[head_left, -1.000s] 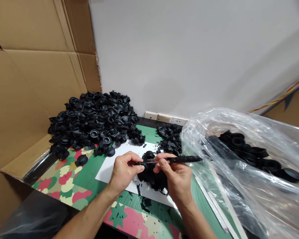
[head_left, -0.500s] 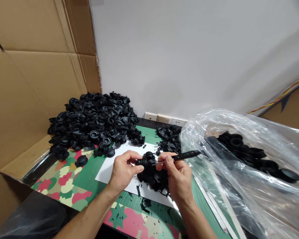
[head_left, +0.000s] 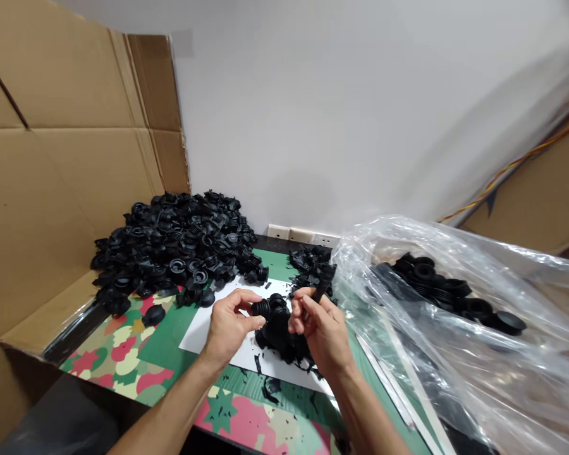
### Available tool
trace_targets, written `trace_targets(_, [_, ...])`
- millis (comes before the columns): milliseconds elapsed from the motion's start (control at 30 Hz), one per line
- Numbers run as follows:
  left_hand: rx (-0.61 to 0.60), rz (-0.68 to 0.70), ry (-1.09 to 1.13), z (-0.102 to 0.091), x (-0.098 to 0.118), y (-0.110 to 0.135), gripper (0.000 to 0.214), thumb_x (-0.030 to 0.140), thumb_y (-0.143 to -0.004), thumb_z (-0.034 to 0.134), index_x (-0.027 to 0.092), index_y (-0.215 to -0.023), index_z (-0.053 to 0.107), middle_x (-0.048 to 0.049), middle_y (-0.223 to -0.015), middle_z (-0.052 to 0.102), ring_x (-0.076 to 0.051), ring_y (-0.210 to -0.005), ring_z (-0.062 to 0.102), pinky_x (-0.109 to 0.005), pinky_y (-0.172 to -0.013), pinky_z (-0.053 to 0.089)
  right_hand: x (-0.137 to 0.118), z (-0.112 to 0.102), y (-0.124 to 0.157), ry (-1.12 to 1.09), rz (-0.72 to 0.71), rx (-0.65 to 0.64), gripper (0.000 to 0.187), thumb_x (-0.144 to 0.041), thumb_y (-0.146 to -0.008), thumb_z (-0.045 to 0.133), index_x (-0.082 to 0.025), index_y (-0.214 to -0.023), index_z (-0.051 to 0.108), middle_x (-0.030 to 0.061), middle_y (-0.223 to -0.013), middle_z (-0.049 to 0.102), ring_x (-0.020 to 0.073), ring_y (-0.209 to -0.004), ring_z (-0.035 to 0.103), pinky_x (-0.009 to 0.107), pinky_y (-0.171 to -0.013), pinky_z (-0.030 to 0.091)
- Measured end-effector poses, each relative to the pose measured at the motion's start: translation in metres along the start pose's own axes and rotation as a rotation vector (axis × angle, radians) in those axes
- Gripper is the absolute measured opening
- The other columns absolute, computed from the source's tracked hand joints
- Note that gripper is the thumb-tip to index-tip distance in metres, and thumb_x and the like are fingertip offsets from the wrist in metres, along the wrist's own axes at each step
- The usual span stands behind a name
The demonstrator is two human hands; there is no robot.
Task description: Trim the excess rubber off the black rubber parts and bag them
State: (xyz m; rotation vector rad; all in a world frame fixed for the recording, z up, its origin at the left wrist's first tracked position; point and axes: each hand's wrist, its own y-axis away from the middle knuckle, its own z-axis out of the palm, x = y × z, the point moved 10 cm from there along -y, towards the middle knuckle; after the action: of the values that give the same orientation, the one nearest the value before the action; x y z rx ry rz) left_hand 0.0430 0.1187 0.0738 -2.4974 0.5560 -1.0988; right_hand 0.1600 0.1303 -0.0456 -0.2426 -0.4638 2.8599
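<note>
Pinched between the thumb and fingers of my left hand (head_left: 232,322) is a small black ribbed rubber boot (head_left: 260,308). My right hand (head_left: 323,325) is closed on a slim black-handled tool (head_left: 326,281), whose handle now points up and away; its tip is hidden by the fingers. Beneath and between my hands, a heap of black rubber pieces (head_left: 284,338) lies on a white sheet (head_left: 194,335). On the left rises a large pile of similar ribbed boots (head_left: 171,243).
Black scraps (head_left: 308,259) are gathered behind my right hand. A clear plastic bag (head_left: 360,253) with black rubber parts (head_left: 424,270) lies on the right. Cardboard (head_left: 76,170) stands at the left, a wall socket strip (head_left: 301,236) at the back. Small trimmings litter the patterned table cover (head_left: 246,411).
My right hand has turned the tool, swinging its handle from pointing right to pointing upward, and its metal shaft is out of sight. My left hand keeps the boot. The view has shifted slightly.
</note>
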Motion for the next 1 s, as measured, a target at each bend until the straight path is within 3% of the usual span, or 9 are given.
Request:
trace_targets(133, [-0.009, 0.071, -0.104, 0.002, 0.017, 0.008, 0.031, 0.01, -0.048, 0.069, 0.012, -0.079, 0.069, -0.005, -0.088, 0.061, -0.009, -0.067, 0.05, -0.018, -0.056, 0.038, 0.005, 0.001, 0.008, 0.169, 0.107, 0.041, 0.066, -0.054, -0.049, 0.079, -0.009, -0.088, 0.051, -0.0061, -0.058, 0.035, 0.0012, -0.042, 0.022, 0.017, -0.039, 0.018])
trace_targets(300, [-0.055, 0.04, -0.167, 0.019, 0.038, 0.022, 0.043, 0.023, -0.05, 0.07, 0.009, -0.09, 0.065, -0.003, -0.074, 0.056, -0.008, -0.057, 0.043, -0.019, -0.05, 0.035, 0.006, 0.011, 0.019, 0.531, 0.106, -0.103, 0.067, -0.073, -0.061, 0.062, -0.009, -0.072, 0.048, -0.0032, -0.054, 0.034, 0.0022, -0.04, 0.022, 0.019, -0.037, 0.013])
trace_targets(367, [-0.114, 0.048, -0.137, 0.03, 0.046, 0.024, 0.051, 0.03, -0.05, 0.07, 0.007, -0.096, 0.062, -0.0054, -0.078, 0.058, -0.012, -0.065, 0.05, -0.022, -0.058, 0.042, -0.015, 0.007, 0.021, 0.46, 0.021, -0.11, 0.065, -0.071, -0.059, 0.067, -0.01, -0.068, 0.044, -0.0031, -0.052, 0.036, 0.0021, -0.038, 0.024, 0.018, -0.036, 0.013])
trace_targets(467, [-0.125, 0.081, -0.228, 0.034, 0.05, 0.022, 0.066, 0.041, -0.055, 0.068, 0.007, -0.11, 0.057, -0.0082, -0.086, 0.06, -0.016, -0.074, 0.055, -0.026, -0.067, 0.045, -0.053, -0.021, 0.024, 0.087, -0.002, -0.005, 0.066, -0.055, -0.047, 0.082, -0.011, -0.071, 0.038, -0.0056, -0.053, 0.041, -0.0008, -0.036, 0.02, 0.015, -0.036, 0.014])
trace_targets(600, [-0.125, 0.25, -0.581, 0.044, 0.054, 0.018, 0.049, 0.051, -0.063, 0.06, 0.014, -0.093, 0.066, -0.0075, -0.089, 0.062, -0.019, -0.081, 0.057, -0.029, -0.072, 0.044, -0.074, -0.047, 0.039, -0.065, 0.163, -0.016, 0.069, -0.043, -0.034, 0.088, -0.012, -0.068, 0.036, -0.005, -0.051, 0.043, -0.0016, -0.034, 0.017, 0.014, -0.033, 0.011])
trace_targets(667, [-0.129, 0.311, -0.652, 0.056, 0.054, 0.018, 0.044, 0.054, -0.067, 0.058, 0.018, -0.09, 0.068, -0.0061, -0.096, 0.063, -0.019, -0.086, 0.058, -0.027, -0.07, 0.044, -0.078, -0.05, 0.047, -0.115, 0.169, -0.077, 0.072, -0.048, -0.033, 0.087, -0.013, -0.066, 0.033, -0.0086, -0.048, 0.034, -0.0021, -0.034, 0.011, 0.015, -0.033, 0.011])
trace_targets(733, [-0.154, 0.343, -0.657, 0.071, 0.056, 0.02, 0.042, 0.055, -0.069, 0.057, 0.018, -0.088, 0.068, -0.0055, -0.092, 0.063, -0.018, -0.083, 0.059, -0.027, -0.069, 0.046, -0.08, -0.05, 0.052, -0.087, 0.096, -0.163, 0.069, -0.053, -0.043, 0.083, -0.015, -0.065, 0.031, -0.009, -0.044, 0.026, -0.0003, -0.035, 0.011, 0.016, -0.034, 0.011])
trace_targets(867, [-0.158, 0.434, -0.657, 0.099, 0.068, 0.021, 0.037, 0.053, -0.071, 0.058, 0.02, -0.086, 0.069, -0.0034, -0.092, 0.064, -0.017, -0.084, 0.061, -0.024, -0.071, 0.047, -0.101, -0.073, 0.057, 0.421, -0.182, -0.045, 0.053, -0.062, -0.072, 0.061, -0.011, -0.071, 0.046, -0.0002, -0.055, 0.041, 0.0037, -0.041, 0.024, 0.019, -0.038, 0.014])
trace_targets(1000, [-0.147, 0.476, -0.691, 0.109, 0.083, 0.014, 0.038, 0.055, -0.071, 0.057, 0.021, -0.082, 0.069, -0.0023, -0.093, 0.065, -0.017, -0.084, 0.06, -0.023, -0.068, 0.045, -0.195, -0.099, 0.07, 0.811, -0.597, 0.341, 0.051, -0.057, -0.088, 0.042, -0.011, -0.067, 0.05, 0.0059, -0.061, 0.05, 0.0109, -0.054, 0.043, 0.023, -0.051, 0.031])
